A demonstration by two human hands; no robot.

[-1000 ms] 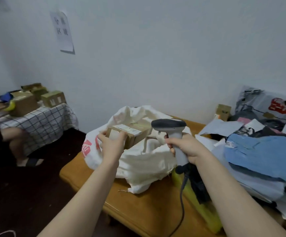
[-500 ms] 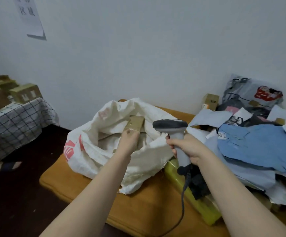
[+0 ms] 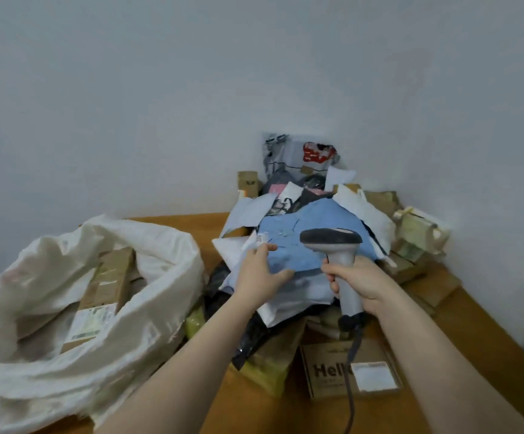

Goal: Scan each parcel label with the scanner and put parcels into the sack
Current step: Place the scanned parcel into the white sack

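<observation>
pick-up of a parcel for scanning. the left hand point(image 3: 260, 277) is laid, fingers spread and nearly straight, on the seven o'clock edge of the light-blue plastic mailer parcel point(image 3: 298, 245), which is seated atop the parcel heap at twelve o'clock on the brown wooden table point(image 3: 489, 339). the grey pistol-grip barcode scanner point(image 3: 332, 242) is gripped by its handle in the right hand point(image 3: 360, 281), its head over the mailer. the open white woven sack point(image 3: 173, 245) is placed at nine o'clock, with a long brown cardboard box point(image 3: 110, 286) inside. next, it is judged, the mailer must be pinched, lifted, and its small white label point(image 3: 262, 238) turned towards the scanner.
</observation>
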